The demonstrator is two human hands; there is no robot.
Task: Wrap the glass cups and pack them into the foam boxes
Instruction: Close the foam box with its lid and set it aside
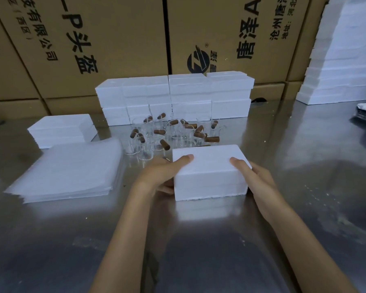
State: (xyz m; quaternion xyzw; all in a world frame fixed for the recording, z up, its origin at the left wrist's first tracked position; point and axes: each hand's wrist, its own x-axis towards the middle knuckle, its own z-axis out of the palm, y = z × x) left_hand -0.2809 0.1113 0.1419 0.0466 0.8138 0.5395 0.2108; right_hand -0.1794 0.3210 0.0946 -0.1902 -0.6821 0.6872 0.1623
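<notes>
Both hands clasp one closed foam box (209, 172) standing on the metal surface (304, 166): left hand (163, 172) on its left end, right hand (256, 176) on its right, long axis running between them; the glass cups (169, 134) cluster just behind, nearer the left hand

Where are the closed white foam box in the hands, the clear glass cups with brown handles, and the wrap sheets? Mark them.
Closed white foam box (209, 180): head view, front wall.
Clear glass cups (156, 142): head view, cluster's middle.
Wrap sheets (72, 168): head view, top sheet.
</notes>
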